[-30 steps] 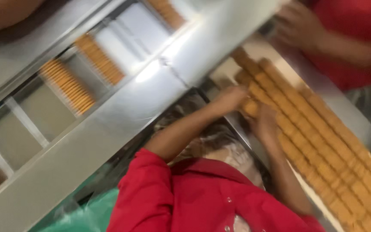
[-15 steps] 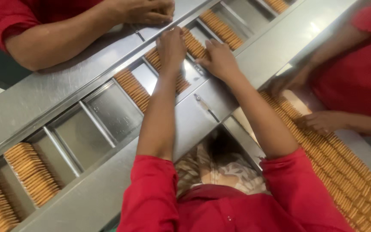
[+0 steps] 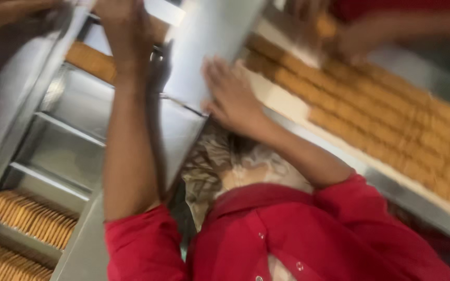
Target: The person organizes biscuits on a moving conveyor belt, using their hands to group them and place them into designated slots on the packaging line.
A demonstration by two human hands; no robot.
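Note:
My left hand (image 3: pixel 123 28) reaches far up over a steel pocket conveyor (image 3: pixel 74 140) and lies by a stack of brown biscuits (image 3: pixel 92 60) in one pocket. It is blurred, so its grip is unclear. My right hand (image 3: pixel 230 96) lies flat with its fingers spread on the edge of a steel divider (image 3: pixel 209 36), holding nothing. Just right of it long rows of biscuits (image 3: pixel 381 119) lie on a pale tray. My red sleeves fill the bottom of the view.
Two pockets at the lower left hold biscuit stacks (image 3: pixel 32 218); the pockets between are bare metal. A co-worker's forearm (image 3: pixel 6 10) crosses the top left. Another person in red has a hand (image 3: pixel 360 41) on the biscuit rows at the top right.
My right hand has left the conveyor pocket and moved right to the divider's edge beside the tray. My left hand stays at the pocket. The view has swung and come closer.

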